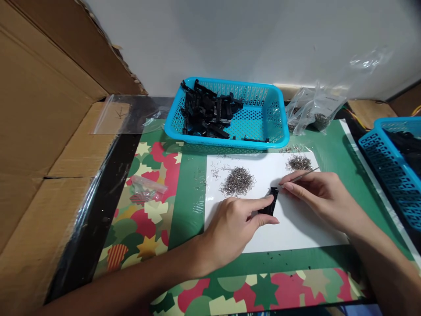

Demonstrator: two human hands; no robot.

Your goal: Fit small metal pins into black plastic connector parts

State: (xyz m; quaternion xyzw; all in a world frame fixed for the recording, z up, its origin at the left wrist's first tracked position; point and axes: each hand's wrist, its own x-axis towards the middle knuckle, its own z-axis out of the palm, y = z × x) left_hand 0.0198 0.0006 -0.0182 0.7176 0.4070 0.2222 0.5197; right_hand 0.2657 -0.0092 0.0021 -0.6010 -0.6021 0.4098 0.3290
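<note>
A person's two bare hands work above a white sheet (292, 232), which lies on a desk over a green, red and cream patterned cover (148, 224). The left hand (232, 226) has a narrow grip, thumb and forefinger pinching a small black part (274, 202) over the middle of the sheet. The part's long axis runs away from the person, its far end pointing towards the sheet's far edge and leaning slightly right. The right hand (324, 193) grips a thin metal tool (305, 174) between its fingertips, just right of the part; the tool's visible shaft slants right and away towards the sheet's far right corner. On the sheet's far left area sits a large pile of tiny metal pieces (239, 182); a smaller pile (298, 163) sits at its far right corner, with strays past the edge. Beyond the sheet stands a blue basket (210, 140), its left half heaped with black parts (210, 109). Right of the sheet, a second blue basket (384, 153) holds dark items too indistinct to identify. Beyond the sheet's far right corner, clear bags (309, 107) contain small dark pieces. Left of the sheet lies a crumpled clear bag (149, 188), its contents unclear.
</note>
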